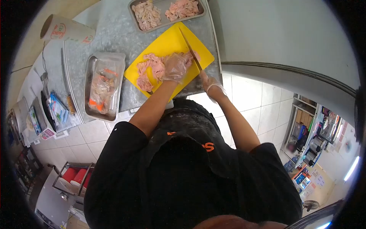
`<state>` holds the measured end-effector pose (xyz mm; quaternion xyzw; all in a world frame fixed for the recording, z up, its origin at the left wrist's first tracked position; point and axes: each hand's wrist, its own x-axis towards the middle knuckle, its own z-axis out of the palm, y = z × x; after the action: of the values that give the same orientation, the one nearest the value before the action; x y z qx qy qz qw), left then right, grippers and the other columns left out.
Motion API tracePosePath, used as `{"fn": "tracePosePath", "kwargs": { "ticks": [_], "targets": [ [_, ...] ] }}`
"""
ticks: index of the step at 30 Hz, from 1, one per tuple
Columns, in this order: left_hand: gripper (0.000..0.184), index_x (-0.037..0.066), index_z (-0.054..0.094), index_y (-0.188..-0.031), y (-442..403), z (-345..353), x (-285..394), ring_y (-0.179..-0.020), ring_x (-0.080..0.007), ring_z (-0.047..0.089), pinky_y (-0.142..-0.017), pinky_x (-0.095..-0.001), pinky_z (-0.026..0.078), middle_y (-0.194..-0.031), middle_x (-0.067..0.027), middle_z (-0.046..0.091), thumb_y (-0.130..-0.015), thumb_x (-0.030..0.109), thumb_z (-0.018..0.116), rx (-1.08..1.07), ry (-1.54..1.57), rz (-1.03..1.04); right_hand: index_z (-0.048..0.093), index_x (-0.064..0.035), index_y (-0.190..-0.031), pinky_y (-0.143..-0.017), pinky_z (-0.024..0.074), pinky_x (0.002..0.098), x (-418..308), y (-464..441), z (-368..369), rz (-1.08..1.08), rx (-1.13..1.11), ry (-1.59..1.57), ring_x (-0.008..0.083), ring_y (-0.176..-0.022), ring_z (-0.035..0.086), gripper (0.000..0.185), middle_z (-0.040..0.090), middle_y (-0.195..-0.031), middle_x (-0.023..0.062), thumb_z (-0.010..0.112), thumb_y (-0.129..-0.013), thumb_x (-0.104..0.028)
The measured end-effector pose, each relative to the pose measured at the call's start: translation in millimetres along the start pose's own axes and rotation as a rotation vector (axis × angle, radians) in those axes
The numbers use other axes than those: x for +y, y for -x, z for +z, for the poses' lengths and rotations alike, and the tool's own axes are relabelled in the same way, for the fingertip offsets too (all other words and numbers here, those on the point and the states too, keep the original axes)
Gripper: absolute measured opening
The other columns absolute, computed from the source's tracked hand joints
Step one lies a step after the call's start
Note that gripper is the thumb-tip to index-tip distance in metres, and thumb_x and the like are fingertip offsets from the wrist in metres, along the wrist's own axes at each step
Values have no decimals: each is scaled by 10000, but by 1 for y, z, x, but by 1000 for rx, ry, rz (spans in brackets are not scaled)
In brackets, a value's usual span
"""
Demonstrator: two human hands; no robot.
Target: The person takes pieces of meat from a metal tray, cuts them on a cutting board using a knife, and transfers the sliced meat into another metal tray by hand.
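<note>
On a yellow cutting board (162,45) lie pieces of raw pink meat (155,65) that look like chicken. My left hand (175,68), in a clear plastic glove, presses down with curled fingers on a piece of this meat near the board's right side. A long knife (188,45) is gripped in my right hand (212,86), also gloved. Its blade crosses the board just right of my left fingers, against the meat, tip pointing to the far edge. The left fingertips are partly hidden.
A metal tray (164,23) with two heaps of raw meat stands at the far edge. Left of the board, another metal tray (87,100) holds plastic bags with orange parts. A paper-like roll (68,30) lies at the far left of the metal table (110,23).
</note>
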<state>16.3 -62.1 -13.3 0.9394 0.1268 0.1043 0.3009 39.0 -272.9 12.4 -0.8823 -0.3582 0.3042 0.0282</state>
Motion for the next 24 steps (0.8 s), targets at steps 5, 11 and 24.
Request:
{"fn": "tracePosePath", "kwargs": {
  "ticks": [5, 11, 24],
  "targets": [
    [232, 231, 710, -998, -5, 10, -10, -758, -325, 638, -676, -456, 496, -812, -111, 667, -778, 287, 667, 74, 38, 43, 291, -18, -1389, -668, 485, 511, 11, 40, 19, 110, -83, -58, 453, -784, 615, 512, 629, -833, 272, 464, -924, -144],
    [221, 233, 690, -1013, -2, 11, -9, -713, -313, 626, -650, -455, 491, -774, -101, 652, -798, 256, 647, 82, 74, 52, 263, -88, -1438, -805, 478, 504, 13, -43, -1, 91, -13, -108, 458, -890, 606, 510, 631, -947, 286, 393, -949, -153],
    [174, 164, 644, -927, 4, 0, -2, -737, -348, 629, -644, -479, 489, -812, -142, 645, -824, 300, 608, 1, -25, -1, 672, -44, -958, -899, 431, 507, 31, 77, -3, 464, -247, -321, 427, -959, 604, 715, 641, -996, 260, 242, -959, -615]
  ]
}}
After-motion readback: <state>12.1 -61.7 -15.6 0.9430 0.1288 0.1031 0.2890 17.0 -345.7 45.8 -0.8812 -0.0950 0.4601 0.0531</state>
